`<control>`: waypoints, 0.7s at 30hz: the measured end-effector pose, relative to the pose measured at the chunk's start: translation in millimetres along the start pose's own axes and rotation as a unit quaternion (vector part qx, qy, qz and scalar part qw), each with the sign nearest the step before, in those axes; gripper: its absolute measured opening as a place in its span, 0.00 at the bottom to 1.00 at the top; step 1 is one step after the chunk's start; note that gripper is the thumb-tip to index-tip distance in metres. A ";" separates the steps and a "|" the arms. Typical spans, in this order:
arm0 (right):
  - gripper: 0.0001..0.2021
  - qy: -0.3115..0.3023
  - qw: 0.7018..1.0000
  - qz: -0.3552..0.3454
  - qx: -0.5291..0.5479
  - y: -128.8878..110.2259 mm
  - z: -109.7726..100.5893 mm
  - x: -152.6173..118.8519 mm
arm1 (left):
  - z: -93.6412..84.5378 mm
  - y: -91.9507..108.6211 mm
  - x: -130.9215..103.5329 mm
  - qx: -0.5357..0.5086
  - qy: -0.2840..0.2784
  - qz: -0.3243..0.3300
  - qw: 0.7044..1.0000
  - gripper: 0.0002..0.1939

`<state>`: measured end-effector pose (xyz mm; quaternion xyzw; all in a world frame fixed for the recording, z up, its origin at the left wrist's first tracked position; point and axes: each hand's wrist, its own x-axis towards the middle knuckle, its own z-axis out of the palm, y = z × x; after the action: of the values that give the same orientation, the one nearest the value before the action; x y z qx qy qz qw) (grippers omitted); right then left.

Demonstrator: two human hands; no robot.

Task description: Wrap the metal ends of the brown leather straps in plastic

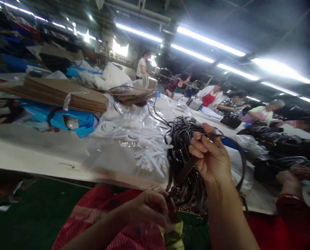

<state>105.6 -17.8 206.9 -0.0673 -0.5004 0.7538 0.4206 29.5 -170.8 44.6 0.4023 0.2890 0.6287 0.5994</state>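
Note:
My right hand point(211, 152) is raised over the table with its fingers closed around a dark brown strap point(187, 168). One length of the strap slants down toward my lap; another loops out to the right past my wrist. Low in front of me, my left hand point(155, 206) pinches the strap's lower part, its fingers a little blurred. Right behind my hands, a big heap of dark straps point(182, 139) with small gold-coloured metal fittings hangs over the table's front edge. White flat strips point(151, 158) lie fanned out just left of that heap.
Stacked brown cardboard sheets point(66, 92) and a blue package point(61, 118) lie on the pale table point(53, 152) at left. Clear plastic bags point(129, 121) cover its middle. A co-worker's arm point(290, 187) is close on my right; several people work farther along.

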 end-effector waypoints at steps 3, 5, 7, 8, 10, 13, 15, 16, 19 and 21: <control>0.20 0.007 0.999 0.024 0.028 5.8 -4.3 -0.7 | 2.6 14.9 5.1 -0.076 0.027 0.001 0.997 0.14; 0.19 0.006 0.999 0.030 0.031 8.3 -5.6 -3.1 | 2.2 23.0 10.2 -0.093 0.062 -0.006 0.994 0.14; 0.19 0.005 0.999 0.030 0.027 10.8 -6.7 -6.3 | 1.7 27.9 14.7 -0.080 0.105 -0.002 0.991 0.12; 0.20 0.010 0.999 0.027 0.026 13.1 -7.5 -8.1 | 1.8 29.2 16.3 -0.064 0.128 0.002 0.990 0.11; 0.21 0.046 0.998 0.009 0.039 22.0 -10.1 -12.3 | 3.0 30.0 17.9 -0.011 0.168 0.018 0.985 0.09; 0.18 0.126 0.988 0.005 0.091 47.6 -16.2 -21.9 | 5.2 26.3 17.4 0.103 0.205 0.055 0.972 0.05; 0.18 0.133 0.984 0.062 0.103 67.4 -20.9 -31.5 | 4.5 21.2 16.1 0.158 0.213 0.076 0.961 0.05; 0.20 0.119 0.983 0.100 0.096 75.8 -23.1 -37.0 | 3.3 18.2 15.3 0.173 0.214 0.083 0.958 0.05; 0.27 0.059 0.982 0.161 0.080 89.1 -27.2 -53.3 | -2.1 10.6 13.5 0.180 0.214 0.089 0.956 0.06; 0.30 0.024 0.983 0.158 0.093 89.4 -27.4 -62.6 | -4.6 8.1 12.9 0.182 0.214 0.090 0.955 0.06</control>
<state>109.2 -55.6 101.0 -0.1241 -0.4014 0.8520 0.3123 21.9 -158.5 51.2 0.3846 0.4827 0.6885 0.3808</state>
